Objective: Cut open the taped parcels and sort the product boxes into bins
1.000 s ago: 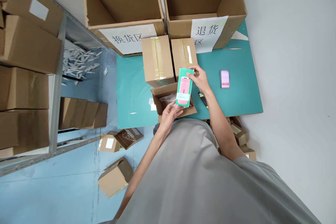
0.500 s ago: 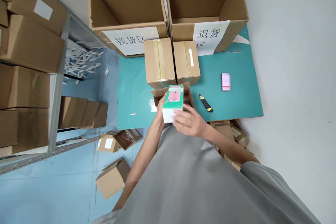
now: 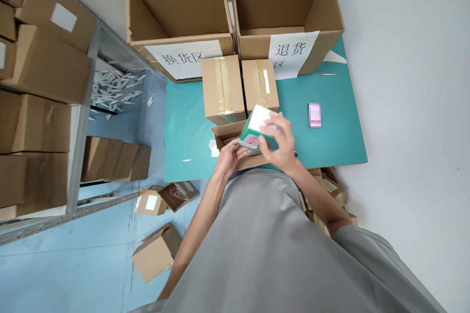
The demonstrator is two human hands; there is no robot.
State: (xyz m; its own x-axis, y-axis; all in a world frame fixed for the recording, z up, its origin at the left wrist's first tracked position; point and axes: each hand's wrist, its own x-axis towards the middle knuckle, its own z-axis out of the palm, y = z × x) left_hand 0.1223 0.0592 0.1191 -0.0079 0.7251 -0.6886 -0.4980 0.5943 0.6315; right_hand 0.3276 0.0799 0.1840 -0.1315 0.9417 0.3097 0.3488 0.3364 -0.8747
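Note:
A small green-and-white product box (image 3: 259,116) with a pink picture is held tilted above an opened carton (image 3: 229,130). My left hand (image 3: 230,157) grips its lower left corner with thumb and fingers. At its right side is my right hand (image 3: 281,142), slightly blurred, its fingers curled over the white end and the thumb against the lower face. The opened carton stands at the table's front edge, partly hidden by the product box and my hands. Only a dark end of the utility knife (image 3: 295,153) shows beside my right wrist.
Two taped cartons (image 3: 229,88) (image 3: 261,78) stand behind the opened one. At the back are two large open boxes (image 3: 179,36) (image 3: 253,46) with paper signs. A phone (image 3: 315,115) lies on the green table (image 3: 338,137). Shelving with cartons (image 3: 44,122) is left; more cartons (image 3: 156,252) lie on the floor.
The product box was turned from its pink front, tipped toward me, then raised and rotated so its white end faces up. My right hand moved up from below it, covering most of the utility knife.

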